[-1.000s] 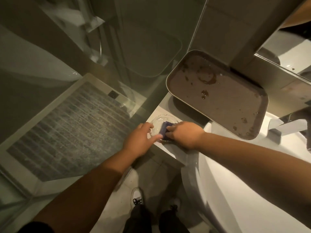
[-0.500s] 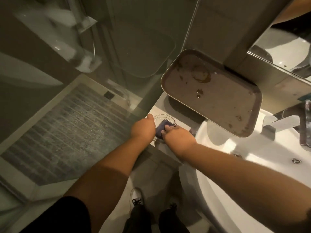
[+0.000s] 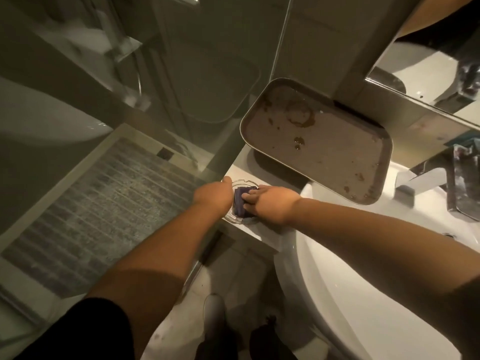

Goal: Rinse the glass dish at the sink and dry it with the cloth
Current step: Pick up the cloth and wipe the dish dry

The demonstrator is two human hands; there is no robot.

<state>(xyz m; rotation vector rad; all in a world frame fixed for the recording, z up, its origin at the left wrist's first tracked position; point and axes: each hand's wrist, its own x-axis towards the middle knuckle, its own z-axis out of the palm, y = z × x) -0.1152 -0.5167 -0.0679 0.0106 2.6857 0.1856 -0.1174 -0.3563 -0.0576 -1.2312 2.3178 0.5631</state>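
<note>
A small clear glass dish sits on the white counter ledge left of the sink. My left hand grips the dish's left rim and holds it steady. Inside the dish lies a folded purple cloth, and my right hand presses down on it with the fingers curled over its right side. Most of the dish is hidden under both hands and the cloth.
A stained brown tray leans against the wall above the counter. The white basin fills the lower right, with a chrome tap behind it. A glass shower screen stands to the left. My shoes are below.
The view has shifted slightly. My right hand has slid the cloth across the dish while my left hand keeps hold of the rim.
</note>
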